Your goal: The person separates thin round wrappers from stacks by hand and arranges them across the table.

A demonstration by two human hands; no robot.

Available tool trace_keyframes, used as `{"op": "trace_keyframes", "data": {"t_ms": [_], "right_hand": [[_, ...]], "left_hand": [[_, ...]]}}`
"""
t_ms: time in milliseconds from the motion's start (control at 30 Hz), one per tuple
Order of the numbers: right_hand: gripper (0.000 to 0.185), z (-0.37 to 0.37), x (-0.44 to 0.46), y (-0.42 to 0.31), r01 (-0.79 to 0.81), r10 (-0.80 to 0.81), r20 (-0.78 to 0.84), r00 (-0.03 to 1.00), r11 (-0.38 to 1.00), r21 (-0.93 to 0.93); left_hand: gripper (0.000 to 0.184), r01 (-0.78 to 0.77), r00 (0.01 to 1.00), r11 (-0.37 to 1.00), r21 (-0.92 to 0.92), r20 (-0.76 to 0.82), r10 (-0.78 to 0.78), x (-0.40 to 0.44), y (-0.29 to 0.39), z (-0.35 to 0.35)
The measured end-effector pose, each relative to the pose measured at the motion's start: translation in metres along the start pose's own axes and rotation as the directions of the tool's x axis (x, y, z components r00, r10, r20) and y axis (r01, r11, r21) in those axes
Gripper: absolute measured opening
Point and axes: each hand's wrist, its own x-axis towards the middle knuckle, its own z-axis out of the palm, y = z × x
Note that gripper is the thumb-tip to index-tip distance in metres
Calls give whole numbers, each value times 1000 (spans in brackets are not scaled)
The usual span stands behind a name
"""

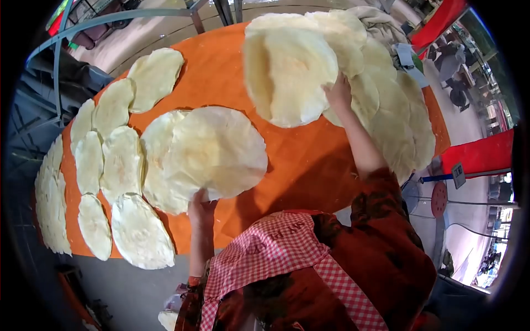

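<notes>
My right hand is closed on the right edge of a large, thin round flatbread. That flatbread bends along its left side and covers part of an overlapping pile of flatbreads. Nearer me, my left hand pinches the lower edge of another thin flatbread. It overlaps a flatbread to its left. Both hands' fingertips are partly hidden by the sheets.
An orange cloth covers the table. Several smaller flatbreads lie in rows on the left, with more overlapping at the far left edge. A crumpled pale cloth sits at the back right. Metal bars stand behind the table.
</notes>
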Motion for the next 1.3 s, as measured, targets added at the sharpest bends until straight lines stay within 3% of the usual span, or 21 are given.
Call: {"op": "trace_keyframes", "data": {"t_ms": [33,67,100,167,267,400,433,467,500,600,700,767,800,833,900,1000,1033,1067,1133,1200,1300], "right_hand": [[64,7,-28,10,38,-63,-92,994,968,-249],[79,26,-58,17,73,-76,94,993,997,38],[52,25,-109,-19,284,-272,-87,958,942,181],[46,21,-191,-86,324,-491,174,853,761,562],[36,12,-240,-161,521,-752,235,616,613,595],[14,-34,-166,-203,72,-384,187,904,568,820],[9,-33,-141,-191,163,-397,111,911,594,788],[9,-34,-117,-176,-36,-250,269,930,665,746],[10,-50,-93,-155,-14,-233,274,933,739,673],[16,-112,-58,-87,-346,22,382,924,472,811],[15,-128,-55,10,-379,235,300,925,645,663],[26,-127,-69,73,-385,298,251,921,786,484],[39,-110,-80,124,-135,131,33,991,950,283],[44,-95,-104,149,-41,4,-244,970,989,-144],[37,-85,-140,130,-169,113,-305,946,972,-164],[19,-10,-195,26,-214,96,239,966,817,536],[19,2,-207,-33,-520,-45,613,789,484,704],[18,29,-226,-89,-739,41,758,651,264,620],[28,104,-253,-147,-666,-67,758,649,434,607],[35,145,-255,-198,-770,6,835,549,392,503],[25,166,-251,-239,-773,233,835,498,555,306]], "left_hand": [[27,0,1000,1000,7,25,0,-3,1,7],[27,-3,1000,1000,21,12,3,-3,1,5],[27,3,1000,999,39,12,-3,-1,3,0],[25,-4,998,999,49,62,1,-9,6,26],[35,-84,989,992,100,129,70,-13,16,48],[44,-332,844,927,174,495,209,-44,53,96],[44,-405,811,891,205,531,246,-53,61,102],[45,-477,773,849,229,568,281,-58,66,104],[41,-495,760,834,243,586,280,-61,69,101],[28,-490,824,790,368,493,281,-47,52,61],[16,-440,896,716,542,318,310,-33,6,6],[8,-536,838,485,691,367,403,2,-45,-80],[5,-330,929,452,829,201,310,-19,-47,-75],[5,-447,867,288,847,331,373,-25,-54,-86],[9,-600,741,59,798,526,417,-33,-60,-91],[14,-699,642,-41,714,653,401,-44,-52,-76],[15,-691,655,-40,722,649,387,-44,-51,-75],[16,-682,665,-42,730,644,378,-45,-49,-74],[17,-691,671,-14,723,648,362,-46,-46,-74],[17,-716,653,7,698,667,357,-45,-43,-78],[17,-727,657,86,681,653,378,-44,-41,-88]]}}
